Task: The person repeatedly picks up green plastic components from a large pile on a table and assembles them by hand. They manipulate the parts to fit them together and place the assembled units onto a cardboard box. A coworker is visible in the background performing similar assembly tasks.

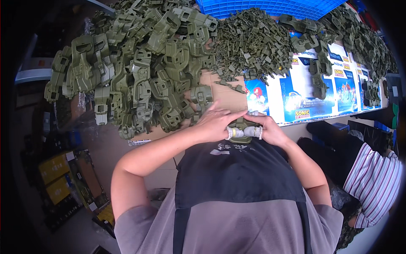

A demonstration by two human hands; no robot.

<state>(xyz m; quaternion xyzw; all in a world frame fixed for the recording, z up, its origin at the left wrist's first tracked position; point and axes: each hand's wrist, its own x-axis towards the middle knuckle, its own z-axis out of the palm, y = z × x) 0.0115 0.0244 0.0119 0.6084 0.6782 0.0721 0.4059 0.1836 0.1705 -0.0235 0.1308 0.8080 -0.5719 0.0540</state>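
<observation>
Close against my dark apron, I have an olive-green moulded plastic part (241,139) between both hands. My left hand (215,122) grips it from the left, its index finger reaching across the top toward the other hand. From the right, my right hand (272,130) closes on the same part, and the fingertips of both hands nearly meet. Whitish cloth covers wrap my thumbs, which press inward over the part. Most of the part is hidden behind my fingers. Just beyond my left hand lies another green plastic part (201,95) at the heap's edge.
A large heap of green plastic shells (165,63) covers the table's left. Small green pieces (253,42) are piled mid-table before a blue crate (270,7). Printed blue-and-white sheets (306,95) lie at right, with more green parts. A person in a striped shirt (374,180) bends at right.
</observation>
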